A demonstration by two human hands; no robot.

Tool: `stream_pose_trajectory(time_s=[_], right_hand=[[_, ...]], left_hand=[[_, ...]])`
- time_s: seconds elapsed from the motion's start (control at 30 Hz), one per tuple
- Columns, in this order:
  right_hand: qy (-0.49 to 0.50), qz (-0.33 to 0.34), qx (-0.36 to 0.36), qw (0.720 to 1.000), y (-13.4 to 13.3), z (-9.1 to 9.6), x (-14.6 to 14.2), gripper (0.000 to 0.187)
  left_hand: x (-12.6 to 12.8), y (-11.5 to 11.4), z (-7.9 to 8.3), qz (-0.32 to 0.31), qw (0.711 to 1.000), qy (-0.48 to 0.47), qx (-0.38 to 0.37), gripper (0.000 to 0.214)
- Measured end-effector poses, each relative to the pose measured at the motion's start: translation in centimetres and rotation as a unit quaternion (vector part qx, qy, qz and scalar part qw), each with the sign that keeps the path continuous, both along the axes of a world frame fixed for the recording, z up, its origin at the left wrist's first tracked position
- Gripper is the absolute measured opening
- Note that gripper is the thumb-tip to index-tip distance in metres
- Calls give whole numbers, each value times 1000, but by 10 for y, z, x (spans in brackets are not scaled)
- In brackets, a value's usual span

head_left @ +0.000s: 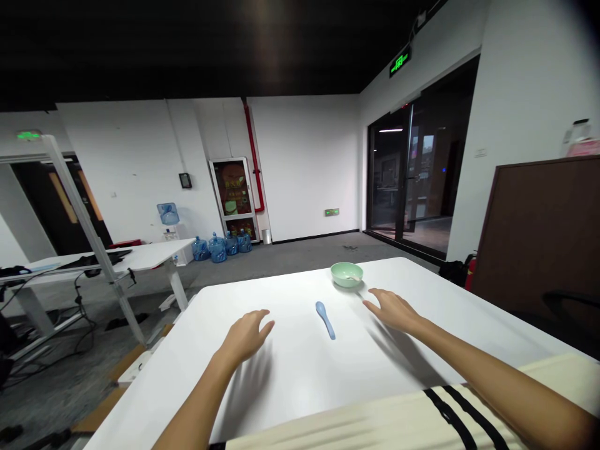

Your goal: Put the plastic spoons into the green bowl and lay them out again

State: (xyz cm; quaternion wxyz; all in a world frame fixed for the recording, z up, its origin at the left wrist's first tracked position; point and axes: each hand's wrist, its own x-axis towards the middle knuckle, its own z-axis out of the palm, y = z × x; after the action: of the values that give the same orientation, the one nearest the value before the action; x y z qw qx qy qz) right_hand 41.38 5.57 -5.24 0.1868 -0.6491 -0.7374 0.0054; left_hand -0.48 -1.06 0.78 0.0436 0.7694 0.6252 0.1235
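Note:
A blue spoon (325,319) lies on the white table (300,375) between my two hands. Beyond it, near the far edge, sits a pale green bowl (347,274). My left hand (247,336) hovers palm down to the left of the spoon, fingers loosely extended, holding nothing. On the other side, my right hand (392,309) is palm down with fingers stretched toward the bowl, just short of it and empty. Neither hand touches the spoon or the bowl.
A cream cloth with black stripes (422,412) lies at the near table edge. A brown panel (539,231) stands to the right. To the left is another white desk (117,259) with a slanted metal post (89,231). Blue water jugs (220,245) stand by the far wall.

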Motion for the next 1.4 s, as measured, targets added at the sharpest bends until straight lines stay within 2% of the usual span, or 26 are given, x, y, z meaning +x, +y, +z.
stream_pose_trajectory(time_s=[0.2,0.4,0.6,0.8,1.0,1.13,1.3,1.4], right_hand=[[-5,-6,-4,1000,0,4,-6,59],[-15,-4,-19,1000,12,20,-14,52],[-18,-42,-20,999,55,37,-19,52],[-34,-83,-33,995,102,40,-29,45],[-48,-97,-55,993,143,36,-33,40],[-63,-109,-82,989,165,25,-31,39],[-66,-125,-100,985,181,4,-26,39],[-59,-119,-106,985,185,-2,-25,36]], left_hand=[[-3,1,-4,-6,1000,-6,7,55],[-8,6,-10,-15,1000,-15,5,54],[-10,9,-13,-21,1000,-12,7,53],[-11,6,-7,-14,1000,-18,6,53],[-12,10,-5,-9,1000,-26,-2,53],[-14,15,-7,-10,999,-33,-5,54],[-16,20,-9,-7,999,-36,-6,54],[-16,21,-9,-3,999,-33,-9,54]])
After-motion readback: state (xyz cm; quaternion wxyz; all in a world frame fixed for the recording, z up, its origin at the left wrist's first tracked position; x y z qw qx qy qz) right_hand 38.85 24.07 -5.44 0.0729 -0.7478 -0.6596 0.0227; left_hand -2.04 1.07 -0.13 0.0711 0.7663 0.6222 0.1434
